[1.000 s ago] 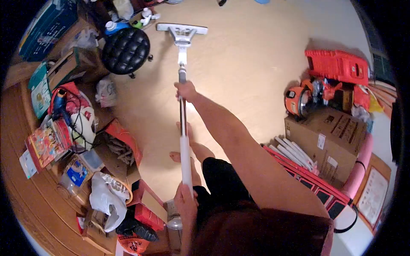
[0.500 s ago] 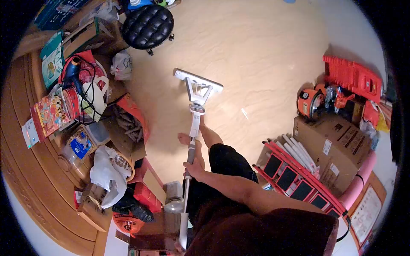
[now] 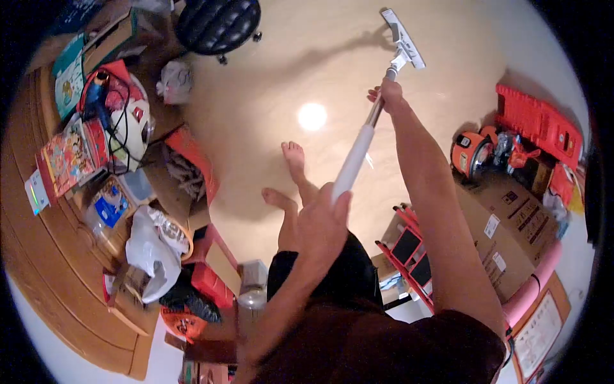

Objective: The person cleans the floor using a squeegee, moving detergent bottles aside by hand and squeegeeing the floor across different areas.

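A long-handled mop (image 3: 354, 161) with a white and grey flat head (image 3: 403, 40) slants up and to the right over the pale floor (image 3: 256, 96). My left hand (image 3: 324, 224) is wrapped round the white lower end of the handle, close to my body. Farther up, my right hand (image 3: 388, 97) grips the pole just below the head, with some fingertips showing on its left side. The head is tilted and casts a shadow on the floor to its left. Below the handle, my bare feet (image 3: 293, 160) stand on the floor.
A black round stool (image 3: 218, 24) stands at the upper left. Bags, boxes and a white plastic bag (image 3: 152, 253) crowd the left side. To the right are a red plastic crate (image 3: 538, 121), an orange round device (image 3: 470, 153), a cardboard box (image 3: 505, 224) and a red folded ladder (image 3: 409, 249).
The mop head has swung away from my feet to the upper right. Both hands have moved forward with it, and my left hand has come up from the bottom edge.
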{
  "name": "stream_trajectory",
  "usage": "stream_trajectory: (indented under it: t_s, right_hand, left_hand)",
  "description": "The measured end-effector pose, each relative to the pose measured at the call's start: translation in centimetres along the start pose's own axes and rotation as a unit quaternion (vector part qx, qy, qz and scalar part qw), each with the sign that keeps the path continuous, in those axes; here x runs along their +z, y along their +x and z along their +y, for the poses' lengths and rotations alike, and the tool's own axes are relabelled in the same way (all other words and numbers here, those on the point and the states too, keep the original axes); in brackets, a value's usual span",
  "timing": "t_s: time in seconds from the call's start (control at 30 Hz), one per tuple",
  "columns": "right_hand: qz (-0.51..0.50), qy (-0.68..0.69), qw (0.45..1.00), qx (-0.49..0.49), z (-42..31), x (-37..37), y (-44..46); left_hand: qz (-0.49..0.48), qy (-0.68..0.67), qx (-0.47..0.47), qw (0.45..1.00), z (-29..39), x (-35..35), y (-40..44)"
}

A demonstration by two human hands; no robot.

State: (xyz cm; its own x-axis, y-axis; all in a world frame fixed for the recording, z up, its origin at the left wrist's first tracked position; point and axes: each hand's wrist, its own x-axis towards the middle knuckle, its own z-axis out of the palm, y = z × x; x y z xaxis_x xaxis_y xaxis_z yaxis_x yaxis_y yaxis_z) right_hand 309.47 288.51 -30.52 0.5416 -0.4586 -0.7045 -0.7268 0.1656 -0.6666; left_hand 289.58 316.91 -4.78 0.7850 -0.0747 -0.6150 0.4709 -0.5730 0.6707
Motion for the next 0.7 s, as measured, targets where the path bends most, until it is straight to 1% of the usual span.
stream_trajectory:
  t_s: [0.03,0.07,0.1,0.13,0.17,0.2,0.23,0.3,0.33,0.37,0.4,0.43,0.47,0.53,0.57,0.63,0.67,0.7]
  right_hand:
    - [-0.042,0.035,0.998,0.039,3.3,0.3,0.3]
    - [-0.099,0.061,0.991,0.062,4.9,0.9,-2.1]
    - [-0.199,0.073,0.976,0.053,8.0,1.1,-3.7]
    - [-0.222,0.103,0.965,0.099,12.0,2.4,-5.2]
    - [-0.230,0.131,0.944,0.198,14.9,4.6,-8.2]
    - [-0.203,0.085,0.959,0.177,20.6,6.6,-11.3]
    - [-0.224,0.031,0.953,0.200,22.6,8.4,-17.3]
    - [-0.269,-0.047,0.921,0.278,23.4,10.8,-30.3]
    - [-0.280,-0.047,0.903,0.323,23.0,11.7,-35.0]
    - [-0.282,-0.041,0.888,0.361,22.4,12.5,-38.8]
    - [-0.253,-0.026,0.881,0.398,22.6,13.4,-41.5]
    - [-0.301,-0.029,0.864,0.403,23.3,13.5,-43.3]
    - [-0.294,-0.070,0.855,0.421,23.1,13.9,-44.4]
    - [-0.268,-0.106,0.859,0.422,22.7,14.7,-46.1]
    - [-0.275,-0.114,0.858,0.418,22.6,15.1,-46.5]
    - [-0.315,-0.140,0.859,0.378,23.3,15.7,-47.7]
    - [-0.323,-0.149,0.869,0.343,23.7,16.4,-47.3]
    - [-0.330,-0.158,0.879,0.307,24.0,17.1,-46.9]
  left_hand:
    - [0.005,0.078,0.031,0.996,-0.8,-0.6,-1.0]
    - [-0.024,-0.004,-0.127,0.992,-0.5,-2.9,-2.3]
    - [0.033,-0.079,-0.105,0.991,-3.9,-3.6,-5.1]
    - [0.014,-0.032,-0.149,0.988,-6.9,-5.2,-8.2]
    - [0.047,-0.109,-0.214,0.970,-9.4,-6.5,-11.9]
    - [0.066,-0.138,-0.271,0.950,-10.3,-8.9,-15.6]
    - [0.096,-0.147,-0.308,0.935,-12.1,-10.2,-19.4]
    - [0.192,-0.152,-0.364,0.899,-16.1,-11.3,-29.3]
    - [0.249,-0.157,-0.385,0.875,-17.9,-11.3,-34.4]
    - [0.333,-0.104,-0.428,0.834,-19.9,-10.9,-39.7]
    - [0.411,-0.050,-0.466,0.782,-21.5,-10.3,-44.0]
    - [0.484,-0.001,-0.496,0.721,-22.2,-9.6,-46.1]
    - [0.489,-0.010,-0.497,0.717,-20.6,-9.9,-45.7]
    - [0.341,-0.160,-0.610,0.697,-17.1,-11.4,-45.7]
    - [0.347,-0.168,-0.611,0.692,-17.8,-11.0,-46.3]
    - [0.370,-0.162,-0.563,0.721,-20.1,-9.4,-49.0]
    - [0.377,-0.155,-0.539,0.737,-21.4,-8.6,-50.5]
    - [0.281,0.186,-0.435,0.835,-24.4,-6.0,-52.1]
